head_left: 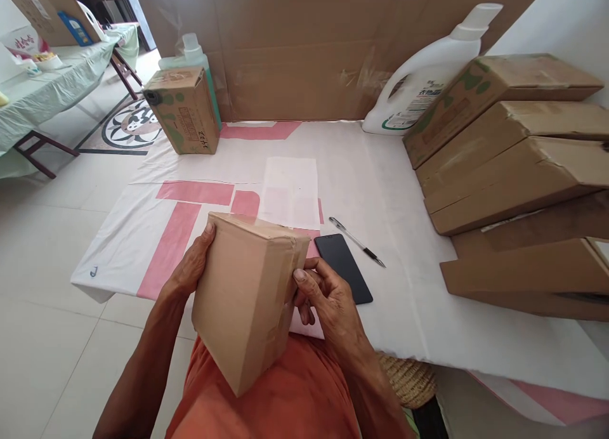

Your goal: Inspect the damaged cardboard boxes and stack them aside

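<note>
A plain brown cardboard box (231,283) is tilted over my lap, in front of the table's near edge. My left hand (195,261) grips its left side, the thumb resting near the top corner. At the right side my right hand (323,293) has thumb and forefinger pinched at the taped edge, the other fingers curled. Whether a bit of tape lies between those fingertips is too small to tell. Just beyond that hand lies a black smartphone (345,268), with a pen (356,241) beside it. Past the box is a white sheet of paper (290,191).
Several cardboard boxes (504,179) lean in a stack at the right. A white detergent bottle (428,77) stands behind them. Another small box (183,112) and a pale green bottle (212,84) are at the back left. A big cardboard panel (290,52) closes the back.
</note>
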The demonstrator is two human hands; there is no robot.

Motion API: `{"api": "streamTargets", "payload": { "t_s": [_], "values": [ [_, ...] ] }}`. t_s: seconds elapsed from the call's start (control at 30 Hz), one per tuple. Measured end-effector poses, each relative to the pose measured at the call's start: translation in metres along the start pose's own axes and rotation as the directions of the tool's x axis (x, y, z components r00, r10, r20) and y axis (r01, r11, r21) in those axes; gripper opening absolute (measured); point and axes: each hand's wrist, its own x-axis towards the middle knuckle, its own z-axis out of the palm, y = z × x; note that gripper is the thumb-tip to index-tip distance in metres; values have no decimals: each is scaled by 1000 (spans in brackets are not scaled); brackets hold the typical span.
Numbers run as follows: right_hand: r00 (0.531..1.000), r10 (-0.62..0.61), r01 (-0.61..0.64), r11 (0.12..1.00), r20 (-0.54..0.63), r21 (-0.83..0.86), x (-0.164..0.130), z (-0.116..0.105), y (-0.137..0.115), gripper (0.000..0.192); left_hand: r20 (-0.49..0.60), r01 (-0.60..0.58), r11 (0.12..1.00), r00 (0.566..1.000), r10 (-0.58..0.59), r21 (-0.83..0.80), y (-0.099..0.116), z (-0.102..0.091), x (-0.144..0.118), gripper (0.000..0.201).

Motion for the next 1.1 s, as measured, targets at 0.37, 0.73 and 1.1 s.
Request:
{"api": "streamTargets", "payload": {
  "t_s": [0.37,0.73,1.1],
  "values": [
    [998,42,-40,998,-50,46,-7,0,8,52,-126,-196,924,960,249,329,16,21,-13,63],
    [995,52,-44,995,-84,93,-10,-4,15,53,-99,-315,766,892,440,560,17,28,-18,50],
    [996,32,-24,996,-83,84,-11,-6,16,49,-52,-197,750,954,295,632,25,46,-39,119]
  ]
}}
